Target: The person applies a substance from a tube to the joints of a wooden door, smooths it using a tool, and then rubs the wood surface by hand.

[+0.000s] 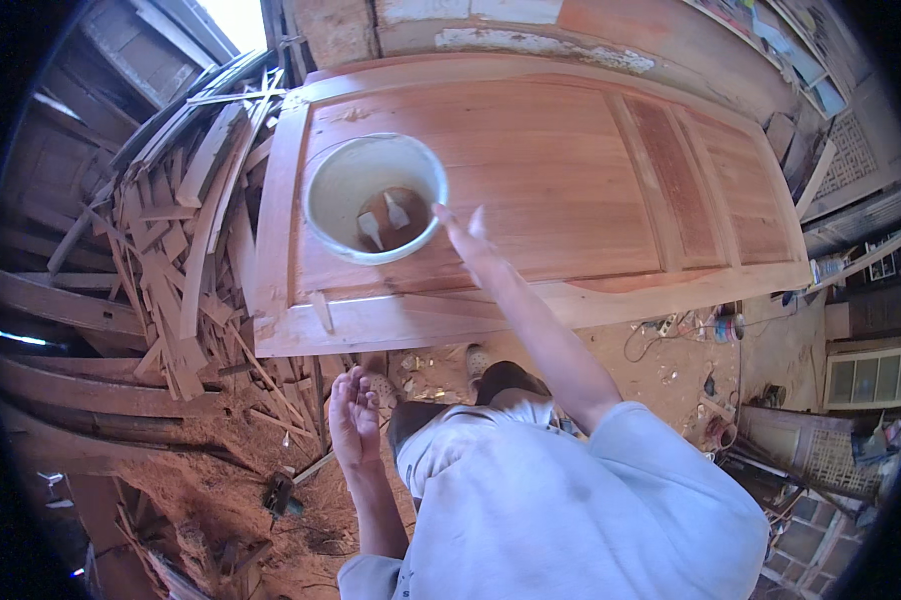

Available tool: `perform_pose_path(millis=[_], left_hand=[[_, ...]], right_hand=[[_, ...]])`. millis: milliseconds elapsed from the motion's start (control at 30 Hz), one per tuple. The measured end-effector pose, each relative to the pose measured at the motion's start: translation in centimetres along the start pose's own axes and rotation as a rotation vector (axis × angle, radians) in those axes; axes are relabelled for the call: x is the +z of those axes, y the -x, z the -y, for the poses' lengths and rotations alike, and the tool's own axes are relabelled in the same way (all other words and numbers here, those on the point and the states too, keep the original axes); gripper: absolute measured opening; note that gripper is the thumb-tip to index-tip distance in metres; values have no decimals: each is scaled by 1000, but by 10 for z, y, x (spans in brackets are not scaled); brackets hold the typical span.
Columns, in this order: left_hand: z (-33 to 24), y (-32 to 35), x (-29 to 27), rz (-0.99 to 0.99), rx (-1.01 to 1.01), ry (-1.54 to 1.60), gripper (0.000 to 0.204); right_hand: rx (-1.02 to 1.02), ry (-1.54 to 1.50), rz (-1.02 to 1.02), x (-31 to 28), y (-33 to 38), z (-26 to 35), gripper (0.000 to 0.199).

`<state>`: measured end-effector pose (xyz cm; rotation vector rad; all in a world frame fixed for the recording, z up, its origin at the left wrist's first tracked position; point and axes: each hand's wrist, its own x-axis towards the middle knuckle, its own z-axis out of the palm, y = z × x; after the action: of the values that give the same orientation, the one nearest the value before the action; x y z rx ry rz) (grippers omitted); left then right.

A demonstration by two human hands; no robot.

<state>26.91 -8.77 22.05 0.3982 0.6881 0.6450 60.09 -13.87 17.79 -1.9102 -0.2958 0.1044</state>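
A smooth, round cream bucket (375, 197) stands at upper centre on a reddish panelled wooden door (591, 190) lying flat; inside it, brown liquid and two pale flat pieces (what they are is unclear); the right hand (464, 232), fingers spread and empty, reaches just beside its rim; the left hand (354, 417) hangs open at lower centre, holding nothing; splintered offcuts (176, 250) heap at left over a sawdust-strewn floor (221, 480).

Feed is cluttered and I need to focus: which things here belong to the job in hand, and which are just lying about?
In use:
- white bucket with brown liquid
- wooden door
- right hand, at the bucket's rim
- left hand, empty

Lying about:
- scrap wood pile
- cables
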Motion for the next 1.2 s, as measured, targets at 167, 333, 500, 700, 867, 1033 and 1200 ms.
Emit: perform_pose_path(millis=[167,333,500,700,867,1033,1200], left_hand=[[52,22,3,-27,-40,-33,20],[76,43,-51,-184,16,-146,17],[107,61,-124,-514,-71,-249,20],[111,58,-153,-632,-13,-237,19],[123,29,-117,-569,-59,-312,19],[125,32,-115,-649,-72,-310,19],[124,29,-131,-678,-120,-247,24]], right_hand=[[711,-452,429,27,-44,-36,91],[632,-233,303,32,-24,-22,61],[547,-647,257,-79,-42,-59,26],[306,-734,-79,-320,-92,-130,39],[286,-636,-146,-494,-139,-210,52],[363,-595,-225,-519,-150,-211,45],[297,-699,-207,-490,-153,-224,54]])
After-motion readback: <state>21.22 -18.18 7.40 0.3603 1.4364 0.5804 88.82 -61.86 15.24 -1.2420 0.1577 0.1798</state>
